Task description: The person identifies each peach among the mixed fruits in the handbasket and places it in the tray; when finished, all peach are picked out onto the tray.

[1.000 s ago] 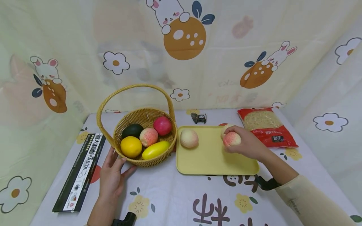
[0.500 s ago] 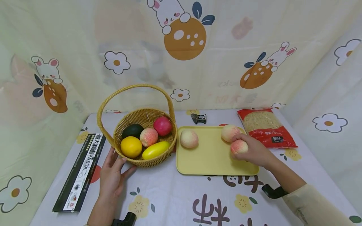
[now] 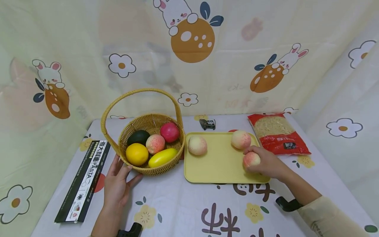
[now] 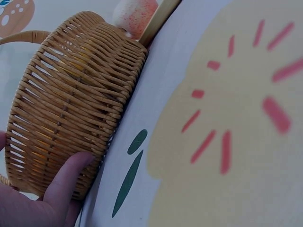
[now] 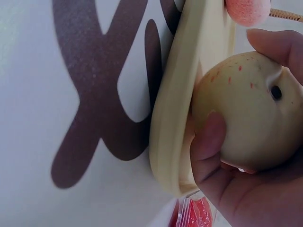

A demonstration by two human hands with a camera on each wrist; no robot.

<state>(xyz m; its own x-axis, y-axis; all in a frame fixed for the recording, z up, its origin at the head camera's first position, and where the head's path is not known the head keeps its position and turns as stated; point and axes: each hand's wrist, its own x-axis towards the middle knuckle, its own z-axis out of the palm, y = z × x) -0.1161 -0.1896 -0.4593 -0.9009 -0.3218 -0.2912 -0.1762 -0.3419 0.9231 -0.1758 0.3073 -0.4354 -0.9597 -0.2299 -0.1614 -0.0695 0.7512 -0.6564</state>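
My right hand (image 3: 270,166) grips a pale peach with a pink blush (image 3: 251,160), low over the right front part of the yellow tray (image 3: 214,172). In the right wrist view, thumb and fingers wrap the peach (image 5: 251,113) right by the tray's rim. Two more peaches lie on the tray, one at the left (image 3: 197,145) and another at the back right (image 3: 241,140). My left hand (image 3: 116,189) rests its spread fingers against the near left side of the wicker basket (image 3: 158,170); the thumb lies along the weave in the left wrist view.
The basket holds a dark green fruit (image 3: 138,138), a peach (image 3: 155,144), a dark pink fruit (image 3: 170,132), an orange-yellow fruit (image 3: 137,154) and a long yellow fruit (image 3: 163,158). Around stand a pasta box (image 3: 83,181), a red bag (image 3: 279,133) and a small black packet (image 3: 208,124).
My right hand has carried its peach right and toward the front, down to the tray. The back-right peach, earlier mostly covered, now shows fully. My left hand has stayed at the basket.
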